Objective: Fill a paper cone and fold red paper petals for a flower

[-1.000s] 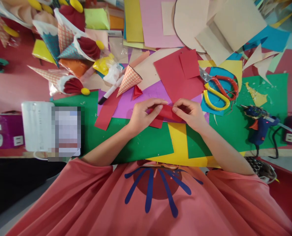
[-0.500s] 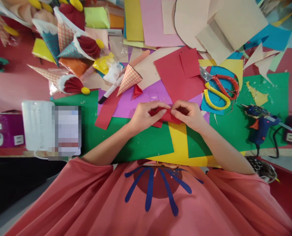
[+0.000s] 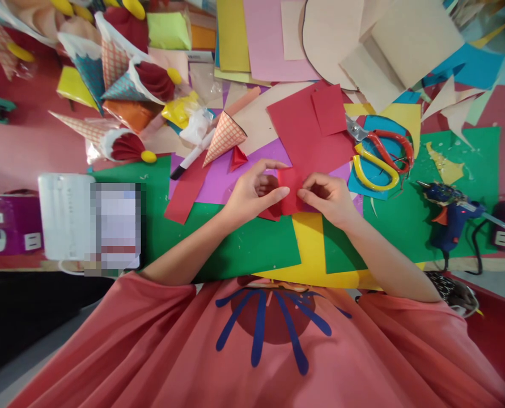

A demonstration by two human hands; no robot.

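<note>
A small red paper piece (image 3: 292,191) is held between my hands, with a crease or edge showing along its left part. My left hand (image 3: 252,195) has its thumb and index finger on the paper's left side. At the paper's right edge, my right hand (image 3: 329,197) pinches with thumb and curled fingers. Another red scrap (image 3: 271,213) lies partly hidden under my left hand. Just beyond my hands are a folded red paper bit (image 3: 238,158), a checked paper cone (image 3: 225,139) and a large red sheet (image 3: 307,130).
Red and yellow handled scissors (image 3: 382,153) lie at right, near a blue glue gun (image 3: 448,218) with a cord. A marker (image 3: 192,156) and a red strip (image 3: 187,195) lie left of centre. Several decorated cones (image 3: 124,85) and stacked paper sheets (image 3: 273,39) fill the back. A blurred phone (image 3: 117,226) stands left.
The red paper, mostly covered by my fingers before, now shows as a taller upright piece between them. My left thumb and index finger have spread apart along it.
</note>
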